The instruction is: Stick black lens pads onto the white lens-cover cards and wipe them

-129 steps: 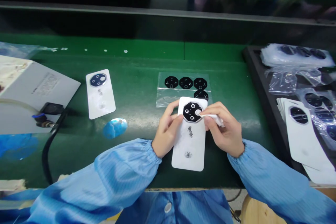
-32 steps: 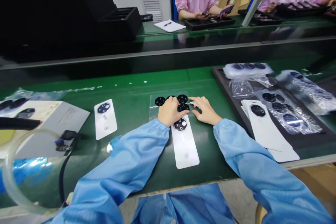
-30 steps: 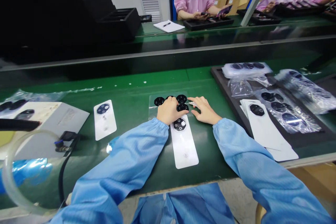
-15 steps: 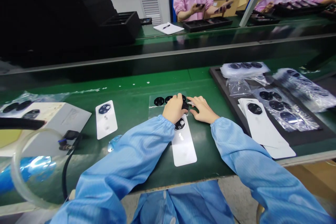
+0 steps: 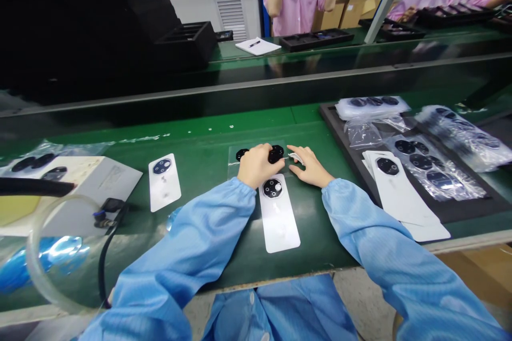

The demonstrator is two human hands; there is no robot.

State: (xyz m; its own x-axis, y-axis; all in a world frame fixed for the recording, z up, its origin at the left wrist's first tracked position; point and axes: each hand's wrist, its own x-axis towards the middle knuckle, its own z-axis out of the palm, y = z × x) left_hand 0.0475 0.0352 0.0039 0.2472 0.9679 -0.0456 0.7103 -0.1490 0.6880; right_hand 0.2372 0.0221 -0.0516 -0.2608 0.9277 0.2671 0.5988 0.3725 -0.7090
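My left hand (image 5: 254,165) is curled over a clear film sheet (image 5: 233,170), thumb and fingers closed around a black round camera lens cover (image 5: 276,153). Another black lens cover (image 5: 242,154) shows partly beyond its knuckles. To the right, my right hand (image 5: 309,168) pinches a small white piece (image 5: 296,157) between thumb and fingers; its exact kind is unclear. Just below the hands lies a white phone back panel (image 5: 280,224) with a black round camera area (image 5: 272,188).
A second white phone panel (image 5: 165,186) lies left, near a white box (image 5: 104,181) with a hose. At right, a dark foam tray (image 5: 372,186) carries stacked white panels (image 5: 408,197) and bagged lens covers (image 5: 436,165). Two people in pink sit across the bench.
My left hand has shifted slightly left, baring the panel's camera area and covering more of the lens covers on the film. The nearer person across has raised a hand.
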